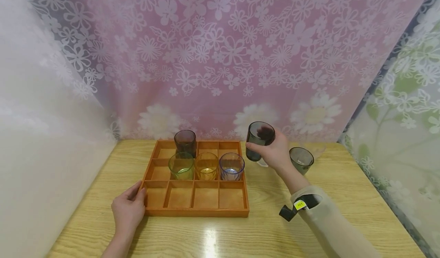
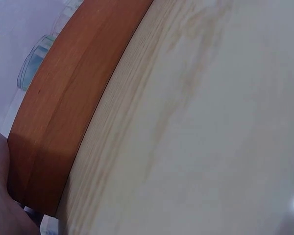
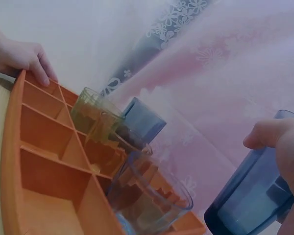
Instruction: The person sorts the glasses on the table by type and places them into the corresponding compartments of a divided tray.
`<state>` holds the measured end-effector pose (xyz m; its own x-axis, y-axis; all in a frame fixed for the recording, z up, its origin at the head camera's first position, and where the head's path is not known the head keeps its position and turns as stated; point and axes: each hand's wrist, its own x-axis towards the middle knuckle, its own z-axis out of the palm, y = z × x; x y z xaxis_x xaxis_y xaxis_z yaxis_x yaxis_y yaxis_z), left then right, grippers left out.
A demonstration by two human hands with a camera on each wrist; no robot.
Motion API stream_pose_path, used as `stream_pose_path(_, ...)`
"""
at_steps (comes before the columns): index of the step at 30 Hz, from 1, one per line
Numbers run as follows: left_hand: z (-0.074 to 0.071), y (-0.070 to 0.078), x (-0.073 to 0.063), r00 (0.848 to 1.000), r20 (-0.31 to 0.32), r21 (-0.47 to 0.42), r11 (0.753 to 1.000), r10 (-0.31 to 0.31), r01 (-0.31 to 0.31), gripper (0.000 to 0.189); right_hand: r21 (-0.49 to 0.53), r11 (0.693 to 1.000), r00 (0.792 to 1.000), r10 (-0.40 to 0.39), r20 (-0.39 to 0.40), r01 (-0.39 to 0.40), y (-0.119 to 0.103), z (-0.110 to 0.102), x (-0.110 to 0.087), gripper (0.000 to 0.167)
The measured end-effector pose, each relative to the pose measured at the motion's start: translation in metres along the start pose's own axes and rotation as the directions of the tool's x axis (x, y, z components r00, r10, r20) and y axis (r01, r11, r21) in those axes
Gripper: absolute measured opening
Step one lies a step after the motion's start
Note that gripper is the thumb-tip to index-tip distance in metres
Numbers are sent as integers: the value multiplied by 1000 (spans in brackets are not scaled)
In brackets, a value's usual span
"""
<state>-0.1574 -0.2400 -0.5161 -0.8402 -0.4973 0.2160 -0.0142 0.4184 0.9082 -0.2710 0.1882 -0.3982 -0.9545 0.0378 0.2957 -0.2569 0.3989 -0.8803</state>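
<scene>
Right grip [image 1: 275,153] clasping dark glass [image 1: 254,136], clear of tray [image 1: 196,212], left grip [image 1: 128,208] clasping tray's left edge [image 1: 149,166]

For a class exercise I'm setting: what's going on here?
A person's right hand holds a grey glass right of the tray, while the left hand grips the tray's left side. In the tray, a dark glass stands in the back row, with a green glass, a yellow glass and a blue-rimmed glass in the middle row. Another glass stands on the table at the right.
</scene>
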Motion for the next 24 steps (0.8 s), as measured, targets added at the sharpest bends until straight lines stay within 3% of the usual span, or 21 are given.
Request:
stream_pose_path(9,-4,-2,3,1000,-12,2,1000,20,-20,28,-16,1000,999,13,38,-12,-15,24,26,68)
stream_pose_path(16,-2,3,0,1000,-5,-18,1000,24,-24,27,102,994,996,28,90,-37,-22,44,36,75)
stream_pose_path(24,-1,-2,1,1000,-6,-14,1000,16,-16,27,116,992,993,34,117,-47,-19,73,50,71)
